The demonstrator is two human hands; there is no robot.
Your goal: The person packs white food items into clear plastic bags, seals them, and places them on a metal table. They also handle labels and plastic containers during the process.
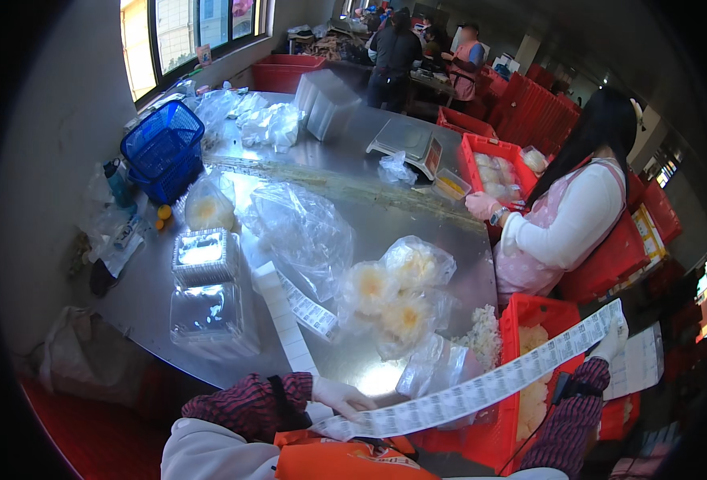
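My left hand [344, 398], in a white glove, grips the lower end of a long strip of printed labels [467, 405]. The gloved right hand [612, 341] holds the strip's raised end over a red plastic crate [511, 360]. Between my hands the strip sags across the table's front edge. Beside the right hand is a sheet of printed labels [635, 363]; whether I hold it too I cannot tell. Clear bags of pale frilly food [410, 318], resembling white fungus, lie ahead. Left of them rest a blank label strip [284, 321] and a shorter printed strip [308, 309].
Stacked clear plastic clamshell boxes [209, 312] stand at left on the metal table [149, 324], near blue baskets [162, 150]. A large clear bag [302, 234] and a scale [404, 147] lie farther back. A co-worker [575, 204] stands at right by another red crate [470, 153].
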